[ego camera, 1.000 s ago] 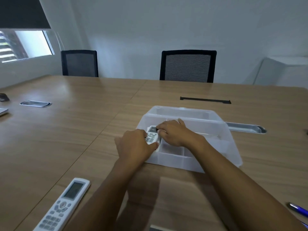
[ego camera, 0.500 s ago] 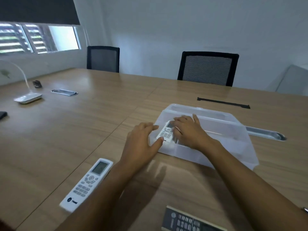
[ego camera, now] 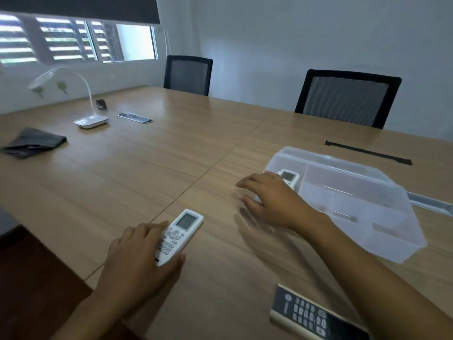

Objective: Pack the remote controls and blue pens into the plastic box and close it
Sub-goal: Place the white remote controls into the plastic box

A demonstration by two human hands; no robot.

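A translucent plastic box (ego camera: 382, 231) stands open on the wooden table at the right. A small white remote (ego camera: 290, 177) lies in its far left compartment. My right hand (ego camera: 272, 202) hovers at the box's left end with fingers spread, holding nothing. A longer white remote (ego camera: 182, 231) with a grey display lies on the table near me. My left hand (ego camera: 139, 261) grips its near end, fingers along the left side and thumb at the bottom. A black remote (ego camera: 316, 315) rests at the bottom right. No blue pens are in view.
A white desk lamp (ego camera: 90, 121) and a dark folded cloth (ego camera: 34, 143) sit at the far left. Two black chairs (ego camera: 348, 99) stand behind the table. A black strip (ego camera: 367, 152) and a metal cable slot (ego camera: 431, 204) lie beyond the box. The table's edge (ego camera: 56, 251) runs lower left.
Both hands let go of the small remote, which now lies in the box. My left hand moved back and left onto the longer white remote. The view swung left.
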